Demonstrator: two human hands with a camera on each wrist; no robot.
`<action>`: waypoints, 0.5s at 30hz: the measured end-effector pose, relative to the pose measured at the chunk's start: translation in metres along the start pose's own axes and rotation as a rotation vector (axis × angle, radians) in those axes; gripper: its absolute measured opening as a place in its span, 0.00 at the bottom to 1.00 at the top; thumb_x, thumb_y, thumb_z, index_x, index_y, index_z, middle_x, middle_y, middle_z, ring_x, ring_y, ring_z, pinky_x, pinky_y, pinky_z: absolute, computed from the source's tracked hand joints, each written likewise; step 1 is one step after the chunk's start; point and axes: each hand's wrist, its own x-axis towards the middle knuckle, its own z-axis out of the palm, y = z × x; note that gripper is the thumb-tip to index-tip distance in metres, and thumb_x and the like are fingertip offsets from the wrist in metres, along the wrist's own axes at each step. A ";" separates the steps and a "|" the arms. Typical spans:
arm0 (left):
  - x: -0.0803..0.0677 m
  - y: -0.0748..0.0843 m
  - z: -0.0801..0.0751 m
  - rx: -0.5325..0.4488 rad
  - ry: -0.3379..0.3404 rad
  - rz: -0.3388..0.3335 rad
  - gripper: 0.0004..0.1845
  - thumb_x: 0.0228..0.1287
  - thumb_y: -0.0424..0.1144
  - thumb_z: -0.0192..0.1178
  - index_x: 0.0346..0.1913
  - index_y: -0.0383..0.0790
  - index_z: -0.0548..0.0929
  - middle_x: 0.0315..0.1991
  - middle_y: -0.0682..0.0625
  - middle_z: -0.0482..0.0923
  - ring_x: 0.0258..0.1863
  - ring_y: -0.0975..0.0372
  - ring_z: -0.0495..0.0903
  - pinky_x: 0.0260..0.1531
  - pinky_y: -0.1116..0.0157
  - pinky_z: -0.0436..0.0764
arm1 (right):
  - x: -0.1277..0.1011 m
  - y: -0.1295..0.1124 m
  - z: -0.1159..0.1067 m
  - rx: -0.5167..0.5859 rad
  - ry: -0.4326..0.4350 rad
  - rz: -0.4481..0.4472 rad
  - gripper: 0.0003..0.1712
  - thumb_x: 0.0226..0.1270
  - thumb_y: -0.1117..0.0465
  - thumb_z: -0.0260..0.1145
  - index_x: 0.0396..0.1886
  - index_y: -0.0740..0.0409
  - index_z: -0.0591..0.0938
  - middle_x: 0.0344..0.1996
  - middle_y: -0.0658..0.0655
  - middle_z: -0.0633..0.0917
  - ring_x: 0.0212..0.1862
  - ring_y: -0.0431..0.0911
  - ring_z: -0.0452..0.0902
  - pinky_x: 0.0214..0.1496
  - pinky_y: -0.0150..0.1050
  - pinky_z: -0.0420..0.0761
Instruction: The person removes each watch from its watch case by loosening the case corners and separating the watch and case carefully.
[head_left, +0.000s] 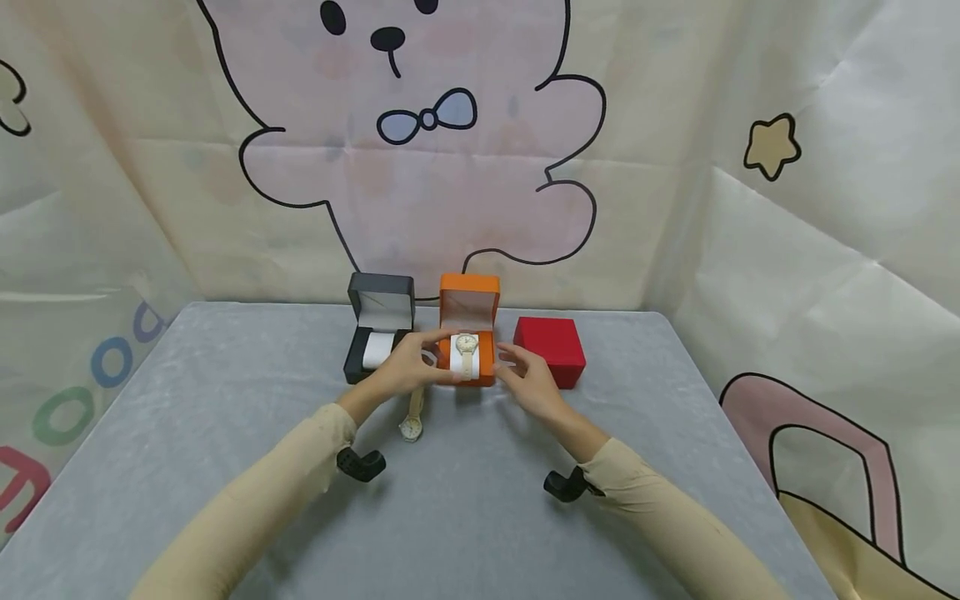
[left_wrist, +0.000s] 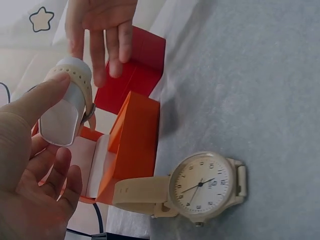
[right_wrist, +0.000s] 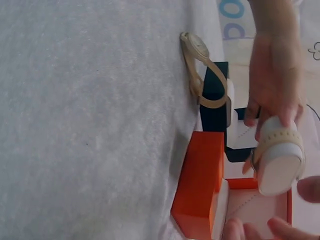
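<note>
Left hand (head_left: 401,367) pinches watch on cushion (head_left: 466,356) above orange box (head_left: 468,329) at frame centre, not seated yet; right hand (head_left: 525,379) spread; 2nd watch (head_left: 412,421) waits.

- Two arms in view, both in long, close-fitting sleeves of pale beige-yellow cloth.
- Left sleeve (head_left: 247,500): cuff ends at the wrist, soft folds near the cuff.
- Right sleeve (head_left: 675,517): same cloth, cuff at the wrist.
- Small black mount (head_left: 361,464) strapped under the left wrist; matching black mount (head_left: 564,486) under the right.
- Left hand (head_left: 405,367) and right hand (head_left: 528,379) bare; no rings seen.
</note>
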 end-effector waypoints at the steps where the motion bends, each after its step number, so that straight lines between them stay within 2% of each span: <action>1: -0.002 0.001 0.001 0.001 -0.003 -0.008 0.41 0.54 0.40 0.77 0.73 0.46 0.72 0.49 0.36 0.79 0.48 0.48 0.78 0.44 0.63 0.78 | -0.001 0.000 -0.001 0.007 -0.010 -0.012 0.30 0.75 0.61 0.60 0.73 0.64 0.69 0.68 0.70 0.75 0.63 0.64 0.78 0.62 0.53 0.81; 4: -0.006 0.003 0.002 0.007 -0.015 -0.007 0.41 0.55 0.42 0.77 0.73 0.46 0.72 0.52 0.36 0.79 0.50 0.46 0.78 0.45 0.62 0.77 | -0.005 0.002 -0.003 0.030 -0.032 -0.047 0.30 0.75 0.61 0.60 0.74 0.62 0.70 0.69 0.68 0.75 0.64 0.63 0.78 0.63 0.54 0.80; 10: -0.015 0.003 0.001 0.008 -0.024 0.009 0.42 0.56 0.43 0.77 0.73 0.43 0.72 0.46 0.38 0.80 0.49 0.47 0.79 0.49 0.59 0.80 | -0.009 0.005 -0.005 0.061 -0.122 -0.093 0.31 0.76 0.60 0.61 0.75 0.59 0.68 0.70 0.68 0.73 0.63 0.61 0.78 0.64 0.60 0.78; 15: -0.019 0.003 0.002 0.011 -0.014 0.018 0.42 0.54 0.45 0.78 0.72 0.44 0.73 0.48 0.35 0.81 0.51 0.44 0.79 0.52 0.53 0.82 | -0.008 0.004 -0.006 0.039 -0.151 -0.137 0.31 0.75 0.59 0.61 0.75 0.57 0.69 0.71 0.68 0.72 0.65 0.61 0.76 0.63 0.57 0.80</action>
